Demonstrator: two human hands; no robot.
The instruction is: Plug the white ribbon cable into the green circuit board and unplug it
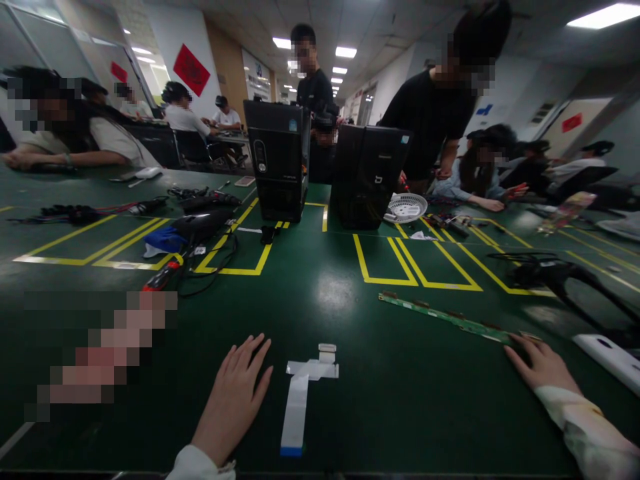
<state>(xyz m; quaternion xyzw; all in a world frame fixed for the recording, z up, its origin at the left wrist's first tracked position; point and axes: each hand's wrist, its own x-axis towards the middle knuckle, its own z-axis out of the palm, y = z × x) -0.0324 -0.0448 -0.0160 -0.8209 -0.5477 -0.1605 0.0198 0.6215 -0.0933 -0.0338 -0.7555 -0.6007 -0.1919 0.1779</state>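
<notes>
My left hand [233, 393] lies palm down on the dark green tabletop, fingers stretched out, with nothing in it. Just to its right is a white flat ribbon cable [296, 407], blue at its near end, folded crosswise near a small connector [327, 349]. A long, narrow green circuit board [445, 315] slants across the table on the right. Over its near right end rests my right hand [543, 367], thumb apart from the other fingers; the fingertips seem to touch the board, partly hiding that end.
Two black computer towers [277, 160] [370, 177] stand ahead among yellow tape outlines. At left lie a dark tool with a blue part [167, 241], cables [75, 213] and a red-handled item [163, 275]. A white round basket [407, 208] is farther back. Several people sit or stand around.
</notes>
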